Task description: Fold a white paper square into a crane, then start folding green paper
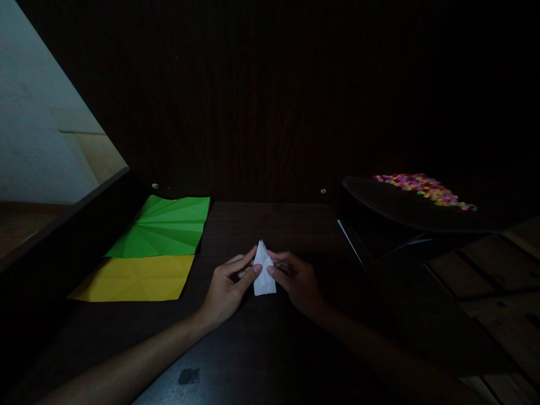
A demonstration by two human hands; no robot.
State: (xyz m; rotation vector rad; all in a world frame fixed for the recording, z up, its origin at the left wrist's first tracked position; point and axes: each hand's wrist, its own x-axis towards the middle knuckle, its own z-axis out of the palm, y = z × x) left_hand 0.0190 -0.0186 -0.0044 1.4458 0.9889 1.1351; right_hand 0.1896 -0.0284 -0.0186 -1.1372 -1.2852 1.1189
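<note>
1. L hand [228,288]: thumb + fingers pinched on L side of folded white paper [265,284]
2. R hand [301,284]: same pinch, R side
3. Paper btwn hands, narrow tip away; touching table [270,219]? can't tell
4. Creased green sheet [164,228] + yellow sheet [139,278] on table, to L

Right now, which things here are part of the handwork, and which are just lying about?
In use:
folded white paper, held by the left hand and right hand
dark tabletop beneath the hands

Apparently just lying about:
green creased sheet
yellow creased sheet
multicoloured cluster at the right
</note>
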